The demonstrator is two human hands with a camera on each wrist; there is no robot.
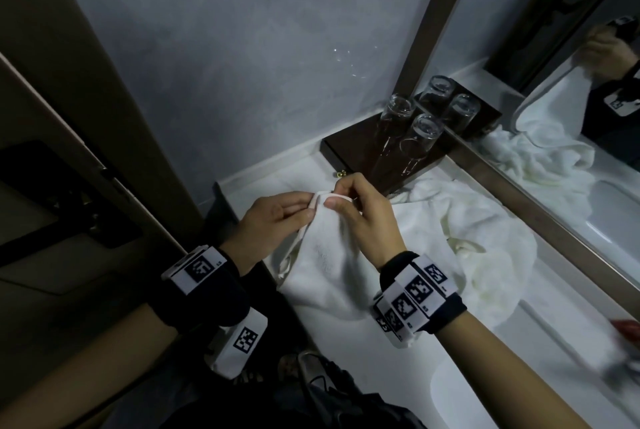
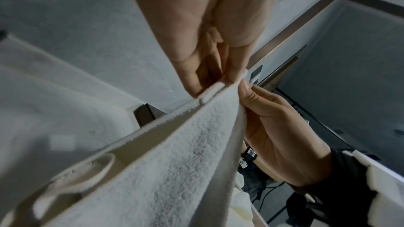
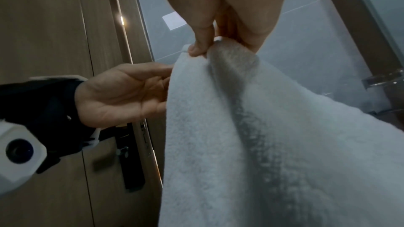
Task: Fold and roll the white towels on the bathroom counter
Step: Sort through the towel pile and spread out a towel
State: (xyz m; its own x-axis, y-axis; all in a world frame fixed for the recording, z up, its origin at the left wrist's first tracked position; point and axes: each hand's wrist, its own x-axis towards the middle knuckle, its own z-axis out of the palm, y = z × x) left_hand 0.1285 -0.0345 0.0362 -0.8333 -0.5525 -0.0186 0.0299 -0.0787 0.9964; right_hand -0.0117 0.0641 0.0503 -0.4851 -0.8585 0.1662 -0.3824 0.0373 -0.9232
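The left hand (image 1: 273, 224) and the right hand (image 1: 363, 217) meet above the near-left part of the bench (image 1: 381, 352), both holding the top edge of one white towel (image 1: 322, 265). The right hand pinches the hem between thumb and curled fingers; in the right wrist view its fingertips (image 3: 197, 49) bunch the cloth into a small peak. The left hand's thumb and fingers close on the same hem just beside the right, the ribbed border running along its fingers (image 2: 190, 82) in the left wrist view. From this shared grip the towel hangs down and spreads, its lower part draping onto the bench edge below the wrists.

To the right of the hands a second white towel (image 1: 485, 238) lies crumpled in a heap on the bench, against the mirror (image 1: 571, 168). Beyond the hands, in the far corner, upturned drinking glasses (image 1: 415, 137) stand on a dark wooden tray (image 1: 349, 151).
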